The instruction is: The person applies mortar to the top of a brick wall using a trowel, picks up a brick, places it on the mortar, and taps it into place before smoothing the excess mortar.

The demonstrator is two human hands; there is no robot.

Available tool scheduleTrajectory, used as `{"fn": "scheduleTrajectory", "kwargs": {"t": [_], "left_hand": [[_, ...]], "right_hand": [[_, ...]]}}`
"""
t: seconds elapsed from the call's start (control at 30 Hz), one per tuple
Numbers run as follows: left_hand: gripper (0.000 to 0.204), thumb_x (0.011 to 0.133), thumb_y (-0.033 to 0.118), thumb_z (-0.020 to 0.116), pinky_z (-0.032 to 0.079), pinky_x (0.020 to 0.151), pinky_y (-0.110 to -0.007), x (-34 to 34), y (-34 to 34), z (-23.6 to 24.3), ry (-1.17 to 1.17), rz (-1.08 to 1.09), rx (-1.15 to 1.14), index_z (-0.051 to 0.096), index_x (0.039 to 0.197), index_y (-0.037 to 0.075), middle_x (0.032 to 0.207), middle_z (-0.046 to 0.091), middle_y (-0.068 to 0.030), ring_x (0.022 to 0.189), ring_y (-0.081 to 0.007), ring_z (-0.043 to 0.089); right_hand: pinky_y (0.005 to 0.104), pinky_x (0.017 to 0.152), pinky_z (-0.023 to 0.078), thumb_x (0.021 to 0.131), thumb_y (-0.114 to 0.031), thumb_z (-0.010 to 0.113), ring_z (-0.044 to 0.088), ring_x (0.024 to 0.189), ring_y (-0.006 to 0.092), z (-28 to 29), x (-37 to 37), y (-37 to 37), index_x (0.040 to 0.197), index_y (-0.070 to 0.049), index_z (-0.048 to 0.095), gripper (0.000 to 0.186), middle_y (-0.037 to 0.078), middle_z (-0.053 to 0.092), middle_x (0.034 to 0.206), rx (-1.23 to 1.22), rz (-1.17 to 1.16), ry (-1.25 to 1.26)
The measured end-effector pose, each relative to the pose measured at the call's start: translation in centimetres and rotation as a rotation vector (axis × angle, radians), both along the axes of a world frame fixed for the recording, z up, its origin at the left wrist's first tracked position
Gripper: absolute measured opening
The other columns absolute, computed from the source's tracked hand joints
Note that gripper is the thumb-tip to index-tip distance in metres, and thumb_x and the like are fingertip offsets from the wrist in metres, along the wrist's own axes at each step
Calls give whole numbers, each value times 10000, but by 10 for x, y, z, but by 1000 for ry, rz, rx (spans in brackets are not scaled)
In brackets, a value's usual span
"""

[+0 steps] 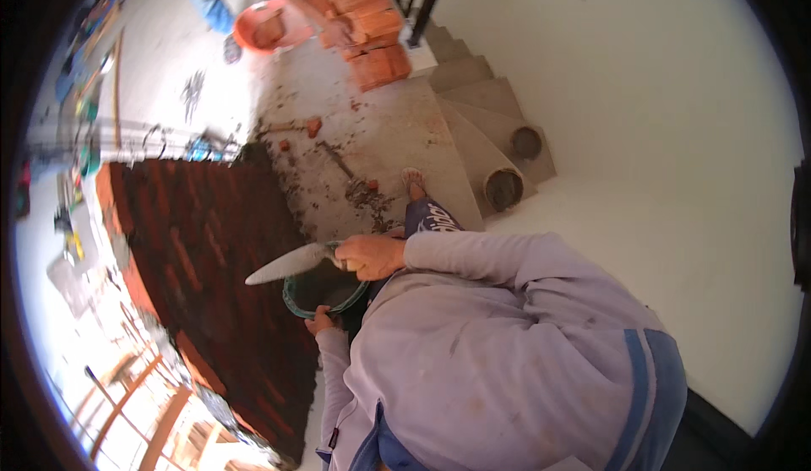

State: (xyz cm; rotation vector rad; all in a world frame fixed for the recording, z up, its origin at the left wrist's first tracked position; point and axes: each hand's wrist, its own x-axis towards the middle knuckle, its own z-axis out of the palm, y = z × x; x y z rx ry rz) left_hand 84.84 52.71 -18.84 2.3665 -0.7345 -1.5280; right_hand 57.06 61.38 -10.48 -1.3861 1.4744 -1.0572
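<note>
My right hand (pixel 372 256) is closed round the handle of a trowel (pixel 287 265). Its long, pointed blade, pale with mortar, reaches leftward over a dark green bucket (pixel 295 304). The bucket's inside looks grey and shadowed, and I cannot make out how full it is. At the near rim, my left hand (pixel 321 321) grips the bucket, its fingers curled on the edge. A brick wall (pixel 211 260), dark red on its near face, stands just left of the bucket.
Mortar bits and brick fragments (pixel 314 126) litter the floor. Steps (pixel 473 103) at right carry two round containers (pixel 504 189), below a black railing (pixel 431 2). Farther off, another person's hand (pixel 338 32) touches stacked orange bricks (pixel 376 65) beside an orange-red tub (pixel 296 25).
</note>
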Motion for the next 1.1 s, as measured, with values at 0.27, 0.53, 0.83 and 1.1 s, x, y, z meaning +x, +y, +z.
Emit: {"fn": "scheduleTrajectory", "kwargs": {"t": [0.27,0.53,0.83,1.1], "left_hand": [[499,694,7,575,577,658,-478,-146,-31,5,493,-257,-4,495,1185,56,1016,598,-141,874,-316,639],[497,685,55,589,548,766,-533,-307,-1,10,569,-443,49,504,1174,41,1096,573,-138,969,-346,603],[520,714,11,599,519,836,-532,-341,-21,-120,268,-1998,-317,478,1214,83,1135,566,-143,993,-349,596],[521,729,-29,564,554,627,-445,-464,106,-69,562,-1103,401,422,1209,114,904,569,-109,849,-309,613]], "right_hand": [[458,814,407,680,-105,621,523,929,386,-2,-32,39,1005,-40,527,344,173,559,931,296,-138,-312],[464,815,398,698,-104,605,511,895,388,-29,-112,106,992,-51,510,313,162,538,938,-88,-631,-86],[437,786,426,757,-91,588,523,914,400,-20,-154,159,1045,-8,473,322,181,501,970,60,-842,-253],[373,637,483,799,-79,621,614,750,256,-59,-153,204,1031,-20,478,279,145,571,922,22,-1469,-394]]}}
